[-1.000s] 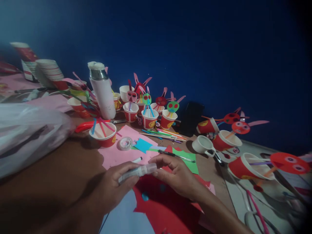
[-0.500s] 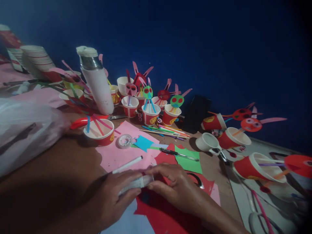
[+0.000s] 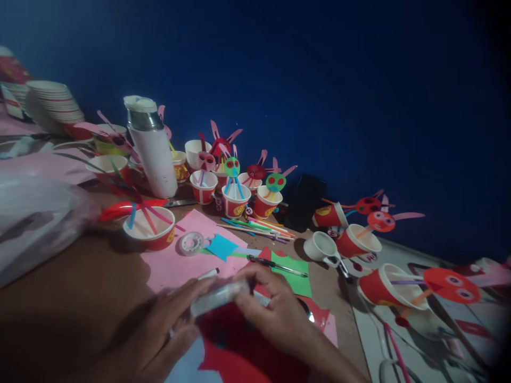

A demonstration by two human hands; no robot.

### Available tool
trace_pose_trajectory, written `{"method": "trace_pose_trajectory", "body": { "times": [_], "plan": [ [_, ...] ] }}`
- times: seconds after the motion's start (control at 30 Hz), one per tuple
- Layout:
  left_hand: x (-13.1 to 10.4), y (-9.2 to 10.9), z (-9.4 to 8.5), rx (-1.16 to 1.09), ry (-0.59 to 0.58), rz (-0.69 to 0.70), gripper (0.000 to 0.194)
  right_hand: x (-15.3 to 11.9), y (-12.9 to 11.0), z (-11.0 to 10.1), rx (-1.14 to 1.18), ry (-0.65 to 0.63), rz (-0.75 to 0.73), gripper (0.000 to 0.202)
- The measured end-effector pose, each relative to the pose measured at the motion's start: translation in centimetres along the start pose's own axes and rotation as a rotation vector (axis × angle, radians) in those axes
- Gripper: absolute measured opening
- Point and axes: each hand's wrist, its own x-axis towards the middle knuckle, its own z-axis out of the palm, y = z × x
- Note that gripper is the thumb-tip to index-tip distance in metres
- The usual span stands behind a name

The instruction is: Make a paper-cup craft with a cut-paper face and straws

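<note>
A small pale oblong object (image 3: 219, 298), its kind not clear, is held above the red paper. My right hand (image 3: 271, 306) pinches its right end between thumb and fingers. At the object's left end is my left hand (image 3: 171, 319), its fingers stretched out and its thumb apart from them; whether the fingertips touch the object is hard to see. Behind my left fingers the tip of a white marker (image 3: 209, 273) shows. Under and around the hands lie red paper (image 3: 239, 340), pink paper (image 3: 171, 271) and green paper (image 3: 297, 276) with a black pen (image 3: 277, 265) across it.
Paper cups with rabbit-like figures, such as a red cup (image 3: 235, 205), line the back. A white flask (image 3: 154, 154) stands left of them. A tape roll (image 3: 190, 243), a knife (image 3: 179, 202) and a white mug (image 3: 320, 247) sit nearer. A plastic bag (image 3: 35, 218) lies left.
My left thumb has come away from the pale object, while my right hand keeps its grip and tilts it. The view has shifted, so most things sit lower and further left.
</note>
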Motion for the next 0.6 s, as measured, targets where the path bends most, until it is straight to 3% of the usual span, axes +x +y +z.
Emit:
{"method": "trace_pose_trajectory", "body": {
  "times": [0.07, 0.13, 0.2, 0.3, 0.43, 0.6],
  "plan": [
    [0.2, -0.9, -0.1, -0.101, 0.02, -0.037, 0.033, 1.2, 0.6, -1.7, -0.057, 0.146, 0.015, 0.012],
    [0.6, -2.1, -0.2, -0.24, 0.029, 0.022, 0.034, 2.6, 1.7, -3.7, -0.186, 0.294, 0.012, 0.012],
    [1.2, -3.3, -0.4, -0.247, 0.077, 0.085, 0.033, 3.8, 3.0, -5.4, -0.311, 0.344, 0.006, 0.017],
    [1.9, -4.2, -0.4, -0.207, 0.155, 0.038, 0.031, 5.0, 4.7, -6.5, -0.38, 0.328, -0.034, 0.017],
    [2.7, -3.7, -0.4, -0.182, 0.199, -0.059, 0.03, 5.3, 5.8, -6.0, -0.448, 0.256, -0.096, 0.017],
    [3.0, -3.2, -0.6, -0.114, 0.237, 0.0, 0.031, 5.3, 6.3, -5.4, -0.506, 0.22, -0.14, 0.022]
  ]
}}
